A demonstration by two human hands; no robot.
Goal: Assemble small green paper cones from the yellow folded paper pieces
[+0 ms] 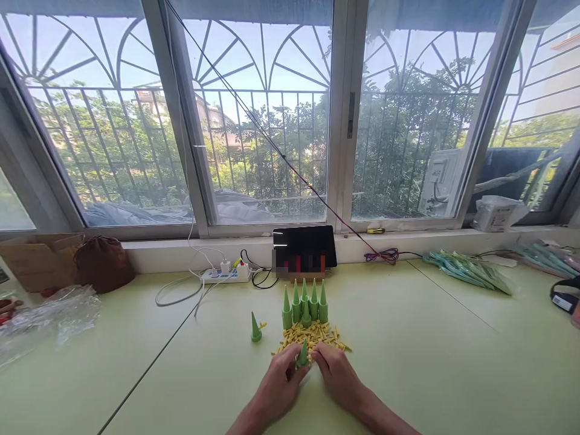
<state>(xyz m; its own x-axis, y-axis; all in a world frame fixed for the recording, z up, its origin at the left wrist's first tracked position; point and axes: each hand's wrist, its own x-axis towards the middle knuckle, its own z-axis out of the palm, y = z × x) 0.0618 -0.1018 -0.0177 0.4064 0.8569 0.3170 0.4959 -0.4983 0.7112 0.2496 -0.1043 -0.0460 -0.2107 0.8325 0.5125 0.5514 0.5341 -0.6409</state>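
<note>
A brown pouch and cardboard box sit far left on the table, contents hidden. The left hand, fingers nearly closed, pinches a green cone upright at the yellow pieces' near edge; the right hand's curled fingers touch beside it, grip unclear.

Power strip beside dark tablet; brown pouch left.

Your small green cone stands upright, tip up, pinched between your left hand and right hand, at the near edge of a loose flat heap of little yellow pieces.
</note>
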